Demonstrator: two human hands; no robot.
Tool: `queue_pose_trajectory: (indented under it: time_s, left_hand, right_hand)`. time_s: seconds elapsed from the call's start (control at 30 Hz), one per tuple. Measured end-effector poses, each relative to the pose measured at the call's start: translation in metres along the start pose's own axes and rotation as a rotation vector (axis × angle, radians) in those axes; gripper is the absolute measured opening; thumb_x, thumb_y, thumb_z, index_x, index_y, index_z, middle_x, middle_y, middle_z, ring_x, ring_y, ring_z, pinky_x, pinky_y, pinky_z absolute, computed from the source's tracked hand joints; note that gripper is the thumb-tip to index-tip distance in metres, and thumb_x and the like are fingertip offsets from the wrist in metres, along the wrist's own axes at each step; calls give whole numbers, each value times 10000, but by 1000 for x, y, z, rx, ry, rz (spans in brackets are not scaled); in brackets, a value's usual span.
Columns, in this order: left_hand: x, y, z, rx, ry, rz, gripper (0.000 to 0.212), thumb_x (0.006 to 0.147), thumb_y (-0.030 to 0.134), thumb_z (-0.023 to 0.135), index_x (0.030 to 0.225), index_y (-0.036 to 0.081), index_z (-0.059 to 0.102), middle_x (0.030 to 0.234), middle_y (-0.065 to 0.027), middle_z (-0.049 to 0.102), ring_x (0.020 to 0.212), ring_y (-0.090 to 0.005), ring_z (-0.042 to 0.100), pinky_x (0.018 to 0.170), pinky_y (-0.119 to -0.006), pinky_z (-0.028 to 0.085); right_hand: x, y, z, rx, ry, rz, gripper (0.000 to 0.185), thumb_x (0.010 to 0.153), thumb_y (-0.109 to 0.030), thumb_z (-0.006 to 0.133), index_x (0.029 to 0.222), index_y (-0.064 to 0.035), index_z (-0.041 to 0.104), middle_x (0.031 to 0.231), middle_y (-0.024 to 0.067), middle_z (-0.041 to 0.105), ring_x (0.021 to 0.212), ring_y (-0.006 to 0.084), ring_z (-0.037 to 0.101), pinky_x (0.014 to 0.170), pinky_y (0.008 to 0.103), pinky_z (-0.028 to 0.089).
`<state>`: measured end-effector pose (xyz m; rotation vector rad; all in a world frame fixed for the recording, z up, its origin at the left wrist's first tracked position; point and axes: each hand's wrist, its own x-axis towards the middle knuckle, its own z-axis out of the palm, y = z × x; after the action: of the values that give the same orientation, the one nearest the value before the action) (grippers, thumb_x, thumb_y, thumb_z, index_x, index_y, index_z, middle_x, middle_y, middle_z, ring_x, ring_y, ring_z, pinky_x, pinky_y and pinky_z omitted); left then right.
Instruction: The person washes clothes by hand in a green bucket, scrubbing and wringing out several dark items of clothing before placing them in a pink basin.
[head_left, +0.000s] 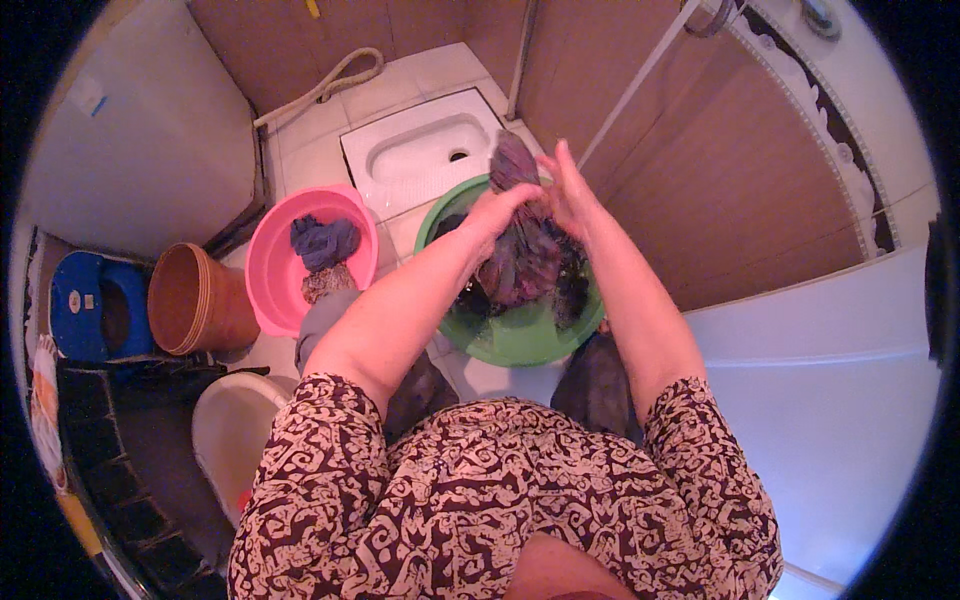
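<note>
A dark patterned wet cloth (517, 247) rises out of the green basin (517, 341), its upper end bunched above the rim. My left hand (499, 210) grips this cloth from the left side, thumb across it. On the cloth's right side is my right hand (568, 191), fingers partly spread and thumb pointing up; whether it grips the cloth, I cannot tell. More dark cloth lies in the water around it. To the left stands a pink basin (274, 262) with a twisted blue cloth (324, 241) and a brown speckled cloth (330, 281) in it.
Beyond the green basin lies a white squat toilet pan (409, 191) set in the floor. A hose (341, 79) runs along the back left. Stacked brown buckets (202, 300), a blue plastic stool (79, 304) and a pale tub (217, 427) stand at the left. A brown wall rises at the right.
</note>
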<state>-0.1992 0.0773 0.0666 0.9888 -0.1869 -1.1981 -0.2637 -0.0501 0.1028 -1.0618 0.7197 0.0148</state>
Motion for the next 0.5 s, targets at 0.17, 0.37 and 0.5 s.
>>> queue_pose_trajectory:
  time_s: [0.17,0.37,0.5]
  left_hand:
    - [8,34,-11,-456,65,-32,367,765,398,650,890,57,591,775,-97,625,681,-267,613,678,-412,528]
    - [33,42,-34,-498,798,508,424,717,269,713,1007,10,546,919,-84,599,801,-218,579,760,-381,482]
    - [23,53,-18,-416,936,693,532,695,199,735,1108,-27,488,1071,-118,580,958,-227,562,874,-337,435]
  right_hand:
    - [-12,29,8,58,-232,177,809,835,-745,286,1330,-126,450,1256,95,548,1141,297,527,980,480,405]
    - [-28,45,60,440,-269,-89,717,865,-708,259,1348,-201,411,1338,74,475,1233,279,440,996,582,332]
    - [-32,51,75,536,-210,-222,700,867,-666,370,1377,-186,362,1378,64,432,1271,280,394,1033,548,289]
